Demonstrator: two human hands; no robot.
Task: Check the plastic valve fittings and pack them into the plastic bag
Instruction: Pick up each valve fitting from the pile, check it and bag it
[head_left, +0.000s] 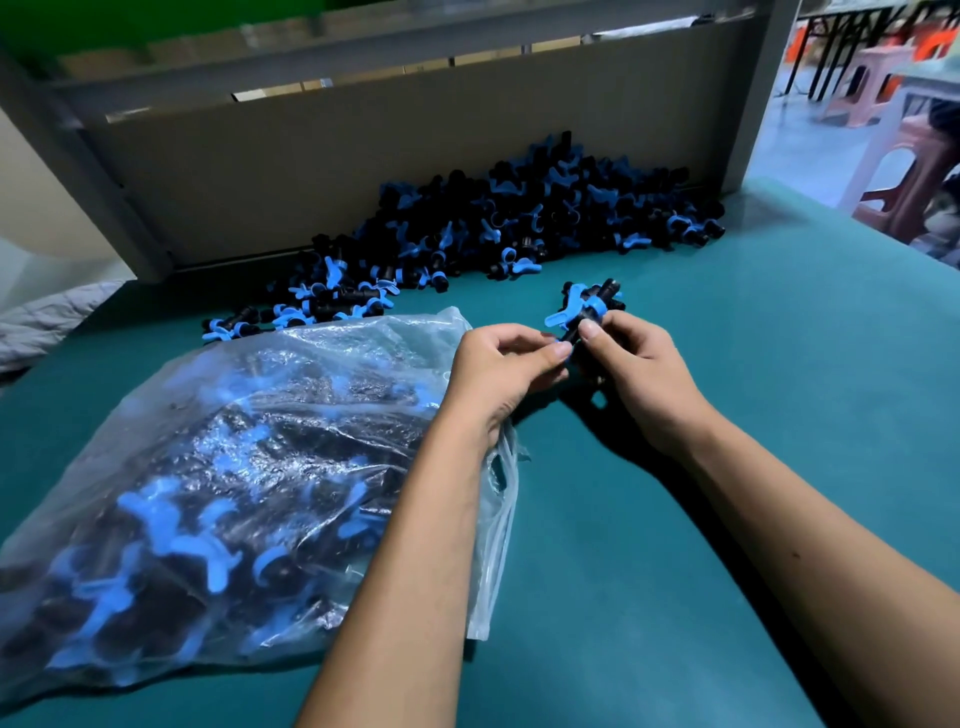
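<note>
A large heap of black valve fittings with blue handles (519, 218) lies at the back of the green table (753, 364). A clear plastic bag (234, 467), packed with several of the same fittings, lies at the left. Above the table's middle, my right hand (639, 374) grips a small bunch of fittings (587, 306), thumb on top. My left hand (506, 366) pinches the lower end of one fitting in that bunch, just past the bag's open mouth.
A cardboard panel (363, 156) in a grey metal frame stands behind the heap. Plastic stools (914, 171) stand beyond the table's right edge. A grey cloth (47, 322) lies off the table at the left.
</note>
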